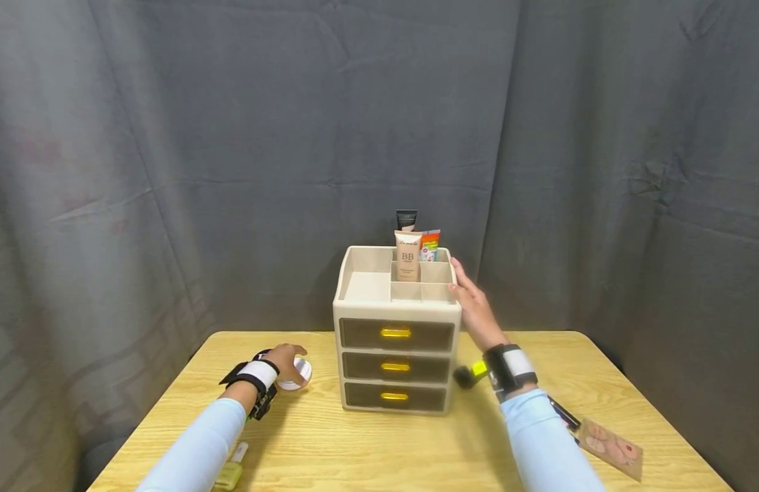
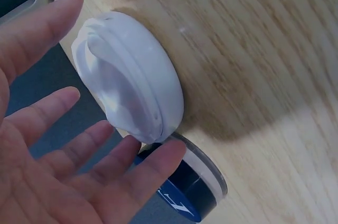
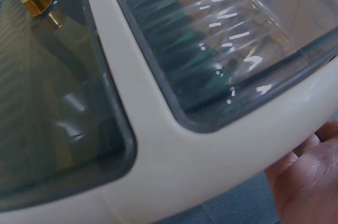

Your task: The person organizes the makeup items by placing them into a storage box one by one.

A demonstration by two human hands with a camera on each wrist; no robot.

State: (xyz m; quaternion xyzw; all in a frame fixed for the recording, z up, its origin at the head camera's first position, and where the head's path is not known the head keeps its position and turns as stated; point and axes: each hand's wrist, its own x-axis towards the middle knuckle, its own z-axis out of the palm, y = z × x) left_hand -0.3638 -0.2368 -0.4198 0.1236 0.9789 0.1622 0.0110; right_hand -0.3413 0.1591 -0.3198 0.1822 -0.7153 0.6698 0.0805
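Note:
My left hand [image 1: 285, 362] is at a white round case [image 1: 302, 374] on the left of the table, its fingers spread. In the left wrist view the case [image 2: 142, 71] has a wavy top, and the palm faces it with thumb and fingers apart. Right beside it is a jar with a dark blue lid [image 2: 185, 182]. My right hand [image 1: 477, 311] rests along the right side of a cream drawer organizer [image 1: 397, 309]. A beige BB cream tube [image 1: 408, 258], an orange-topped tube [image 1: 430, 244] and a black-ended tube [image 1: 406, 218] stand in its top compartments.
A yellow-green bottle [image 1: 228, 475] with a white cap lies at front left. Right of the organizer are a black and yellow item [image 1: 477, 370], dark slim sticks [image 1: 565, 414] and a brown palette [image 1: 611, 449]. Grey curtain [image 1: 262, 171] hangs behind the wooden table [image 1: 318, 444].

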